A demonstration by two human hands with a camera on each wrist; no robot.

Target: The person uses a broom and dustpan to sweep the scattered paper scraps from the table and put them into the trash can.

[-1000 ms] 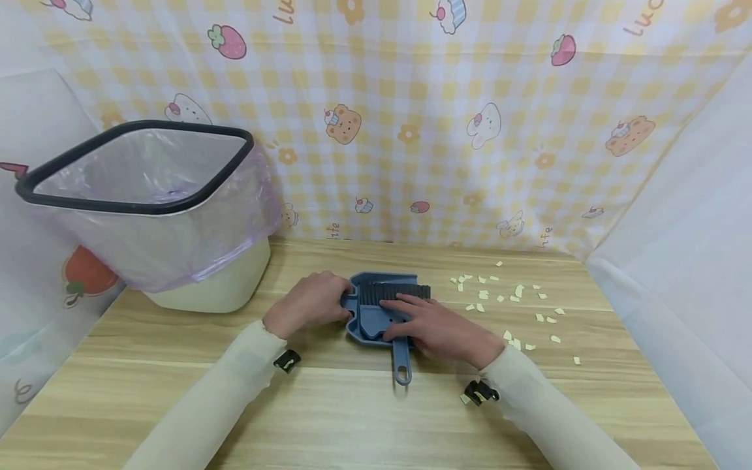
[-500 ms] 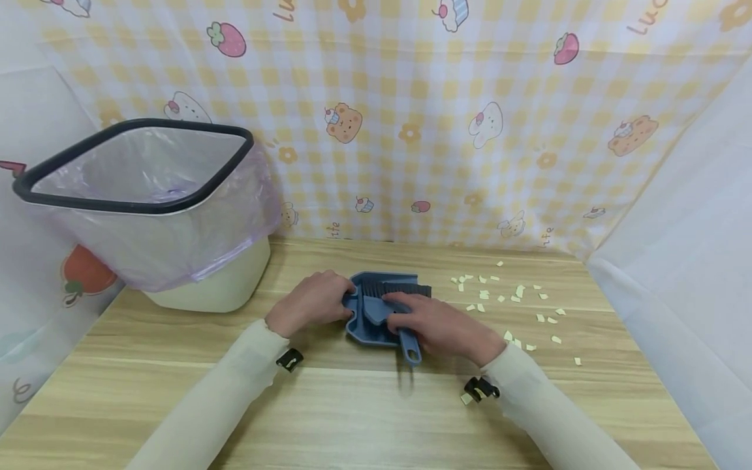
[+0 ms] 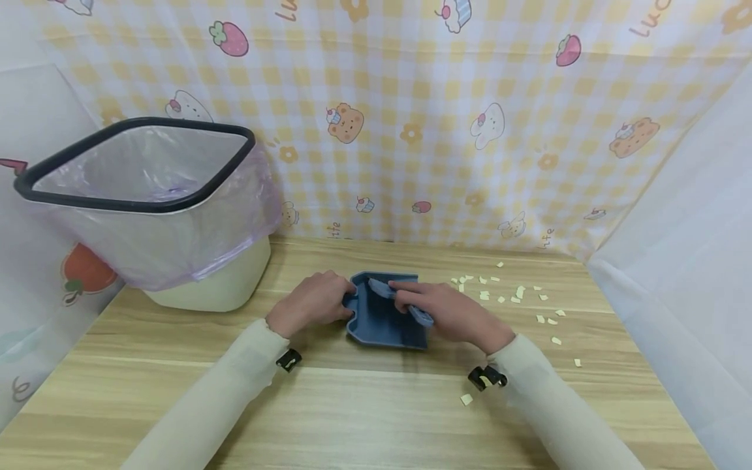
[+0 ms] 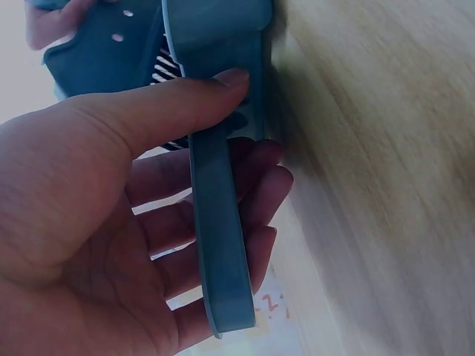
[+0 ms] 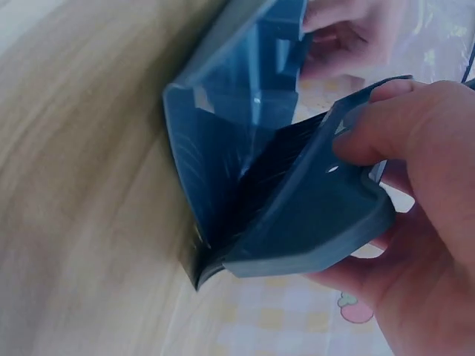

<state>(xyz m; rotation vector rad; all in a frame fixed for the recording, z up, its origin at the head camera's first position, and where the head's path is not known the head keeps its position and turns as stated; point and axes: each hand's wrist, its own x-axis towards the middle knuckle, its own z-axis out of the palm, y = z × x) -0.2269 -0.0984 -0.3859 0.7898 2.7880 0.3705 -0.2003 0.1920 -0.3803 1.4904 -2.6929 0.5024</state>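
A blue dustpan rests on the wooden table with its open edge toward the right. My left hand grips its handle; in the left wrist view the thumb presses on the handle and the fingers curl underneath. In my right hand is a blue hand brush, tilted on edge over the pan. The right wrist view has its dark bristles down at the pan's open edge. Small pale-yellow paper scraps lie scattered on the table right of the pan.
A cream trash bin with a black rim and a lilac plastic liner stands at the back left. A single scrap lies below my right wrist. Behind the table hangs a yellow checked curtain.
The brush lay flat in the dustpan. My right hand has picked it up and turned it, so its handle swings from pointing toward me to the right. Left hand and dustpan stay put.
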